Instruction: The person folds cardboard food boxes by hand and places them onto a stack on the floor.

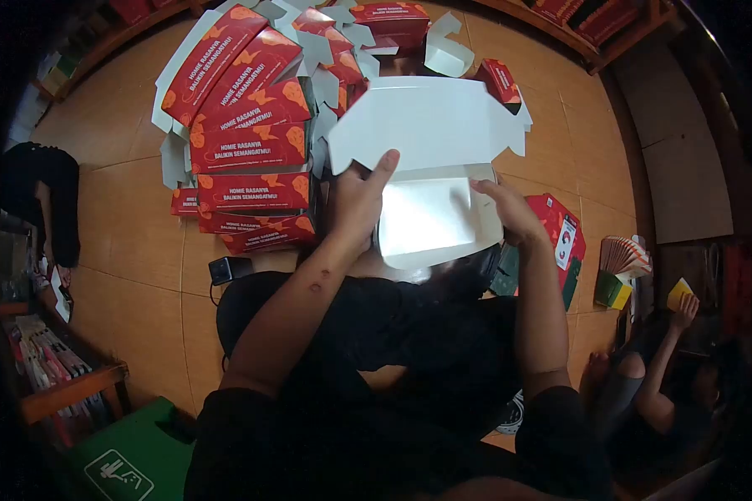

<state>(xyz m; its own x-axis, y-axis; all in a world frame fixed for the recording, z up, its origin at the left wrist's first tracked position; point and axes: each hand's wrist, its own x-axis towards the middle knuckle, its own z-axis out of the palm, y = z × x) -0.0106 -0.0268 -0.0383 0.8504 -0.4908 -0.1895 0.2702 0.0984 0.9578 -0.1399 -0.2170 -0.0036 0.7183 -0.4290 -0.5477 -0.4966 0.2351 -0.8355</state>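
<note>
An open cardboard food box (426, 219) is held in front of me, its white inside facing up and its lid (430, 125) tilted back away from me. My left hand (361, 203) grips the box's left side, with the thumb up by the lid's corner and the other fingers hidden behind the wall. At the right side, my right hand (510, 210) pinches the wall, its thumb over the inner edge and its fingers outside. Close to my left hand stands a heap of red printed boxes (255, 192).
Flat red printed cardboard (551, 230) lies right of my right hand. Folded cartons (622, 263) stand farther right, near another person's raised hand (685, 309) holding something yellow. A second person (46, 200) is at the left. A small black device (228, 269) and a green stool (134, 451) are nearby.
</note>
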